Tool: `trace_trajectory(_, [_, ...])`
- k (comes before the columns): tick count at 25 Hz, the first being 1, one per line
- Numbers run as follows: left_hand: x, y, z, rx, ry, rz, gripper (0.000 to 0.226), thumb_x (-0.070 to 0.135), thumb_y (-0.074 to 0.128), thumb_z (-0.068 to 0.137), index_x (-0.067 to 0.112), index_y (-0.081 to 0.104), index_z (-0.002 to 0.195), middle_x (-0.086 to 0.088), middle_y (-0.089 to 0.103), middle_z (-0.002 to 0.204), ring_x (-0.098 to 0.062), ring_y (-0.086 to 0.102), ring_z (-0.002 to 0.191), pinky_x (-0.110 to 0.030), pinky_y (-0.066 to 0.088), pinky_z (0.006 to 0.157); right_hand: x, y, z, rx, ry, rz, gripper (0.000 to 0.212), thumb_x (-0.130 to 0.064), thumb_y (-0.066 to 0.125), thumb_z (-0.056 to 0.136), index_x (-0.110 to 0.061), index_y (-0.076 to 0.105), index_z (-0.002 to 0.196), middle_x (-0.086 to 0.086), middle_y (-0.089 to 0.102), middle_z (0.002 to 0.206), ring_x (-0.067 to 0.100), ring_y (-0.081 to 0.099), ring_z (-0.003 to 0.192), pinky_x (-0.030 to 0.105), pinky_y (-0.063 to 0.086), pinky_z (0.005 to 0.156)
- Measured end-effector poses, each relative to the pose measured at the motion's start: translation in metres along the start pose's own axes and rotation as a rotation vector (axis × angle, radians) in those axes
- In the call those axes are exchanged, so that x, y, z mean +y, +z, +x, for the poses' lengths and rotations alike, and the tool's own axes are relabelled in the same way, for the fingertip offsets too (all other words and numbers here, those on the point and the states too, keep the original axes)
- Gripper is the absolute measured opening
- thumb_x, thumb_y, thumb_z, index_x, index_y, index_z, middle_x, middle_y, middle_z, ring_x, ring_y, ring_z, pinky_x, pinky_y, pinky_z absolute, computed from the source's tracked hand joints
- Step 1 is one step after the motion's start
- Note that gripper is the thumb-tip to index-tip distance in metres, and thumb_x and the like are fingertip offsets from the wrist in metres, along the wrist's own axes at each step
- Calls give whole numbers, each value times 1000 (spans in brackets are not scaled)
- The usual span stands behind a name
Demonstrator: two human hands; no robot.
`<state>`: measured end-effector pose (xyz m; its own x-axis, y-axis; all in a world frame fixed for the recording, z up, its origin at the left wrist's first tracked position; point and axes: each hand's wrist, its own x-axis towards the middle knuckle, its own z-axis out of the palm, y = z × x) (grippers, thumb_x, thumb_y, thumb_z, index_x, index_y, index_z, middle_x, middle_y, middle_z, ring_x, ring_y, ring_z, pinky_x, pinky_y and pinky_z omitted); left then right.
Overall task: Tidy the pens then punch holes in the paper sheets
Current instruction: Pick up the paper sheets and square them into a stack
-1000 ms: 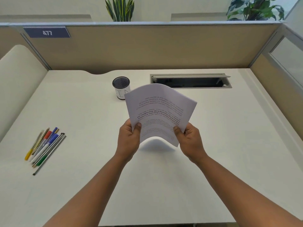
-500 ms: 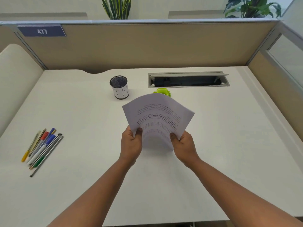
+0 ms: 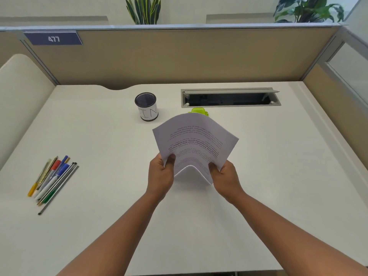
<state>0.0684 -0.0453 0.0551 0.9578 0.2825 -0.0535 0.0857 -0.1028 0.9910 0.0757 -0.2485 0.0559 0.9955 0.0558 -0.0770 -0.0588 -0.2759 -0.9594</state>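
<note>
Both hands hold the stack of printed paper sheets above the middle of the tabletop. Left hand closed on the near-left edge, thumb on top; right hand closed on the near-right edge, thumb on top. Sheets bowed upward between the grips, text upside down to the wearer.

Change over the last second: the stack has come down and toward the body, and the bow has tightened into a sharper hump at the near edge. With the stack lower, a lime-green object, probably the hole punch, now shows just behind its far edge; it was hidden a second ago. Only its top is visible.

Pens lie bunched in a loose fan at the left of the tabletop, unmoved, well apart from the mesh pen cup marked "IN", which stands empty as far as can be seen, left of the cable tray.

Judgement: the pens may count as tidied into a bundle, though not cupped. The hands look to be squaring the sheets before punching; edges need aligning first, or the holes will wander
</note>
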Motion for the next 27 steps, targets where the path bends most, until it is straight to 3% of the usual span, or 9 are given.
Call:
trace_trajectory(3, [7, -7, 8, 33, -45, -49, 20, 19, 56, 105, 29, 73, 106, 20, 78, 98, -3, 73, 91, -19, 55, 74, -5, -10, 7, 92, 9, -10, 32, -25, 62, 93, -46, 64, 118, -27, 69, 115, -1, 64, 108, 17, 49, 87])
trace_trajectory(5, [12, -12, 12, 62, -115, -178, 18, 16, 58, 104, 25, 73, 105, 14, 80, 100, -10, 74, 95, -24, 57, 78, -6, -18, 10, 187, 110, 73, 63, -27, 76, 88, -39, 48, 144, -21, 53, 143, 3, 51, 128, 26, 41, 102])
trace_trajectory(7, [17, -14, 14, 46, -191, -358, 19, 12, 57, 104, 21, 70, 114, 6, 79, 111, -17, 73, 106, -34, 59, 89, -8, -21, 9, 196, 286, 336, 91, -27, 87, 80, -34, 32, 153, -15, 45, 149, 9, 46, 133, 34, 37, 105])
trace_trajectory(8, [20, -12, 14, 30, -232, -462, 22, 11, 56, 104, 20, 68, 120, 2, 78, 117, -19, 72, 110, -38, 58, 92, -8, -20, 8, 164, 342, 517, 91, -23, 88, 76, -30, 35, 150, -10, 52, 146, 15, 50, 131, 37, 40, 104])
trace_trajectory(11, [26, -2, 11, 26, -353, -681, 32, 8, 55, 103, 20, 62, 132, -2, 73, 129, -21, 69, 118, -43, 57, 96, -18, -9, 5, -2, 432, 875, 59, -12, 81, 77, -19, 56, 131, 5, 70, 132, 28, 65, 119, 43, 54, 97])
trace_trajectory(13, [27, 4, 9, 36, -395, -755, 34, 6, 54, 103, 21, 62, 132, -3, 72, 130, -21, 69, 120, -44, 58, 95, -25, -1, 6, -52, 406, 916, 43, -5, 71, 88, -13, 61, 129, 8, 71, 130, 29, 67, 120, 43, 59, 91])
trace_trajectory(16, [27, 10, 7, 41, -439, -833, 36, 5, 53, 103, 21, 61, 134, -3, 73, 130, -21, 69, 120, -44, 59, 92, -35, 2, 10, -25, 347, 972, 39, 4, 60, 95, -11, 61, 132, 9, 72, 129, 28, 68, 119, 43, 60, 91])
trace_trajectory(24, [19, -3, 10, 71, -503, -723, 30, 7, 62, 99, 20, 58, 126, -4, 74, 119, -23, 71, 105, -38, 60, 80, -37, -12, 18, 47, 213, 721, 28, 7, 61, 94, -10, 70, 114, 7, 77, 115, 25, 73, 107, 39, 60, 90])
trace_trajectory(27, [11, -34, 22, 234, -471, -517, 89, 11, 75, 91, 28, 18, 158, -12, 47, 152, -28, 51, 131, -44, 43, 103, -38, -33, 24, 25, 137, 494, 23, 3, 63, 95, -14, 73, 109, 3, 79, 109, 23, 74, 101, 39, 60, 87])
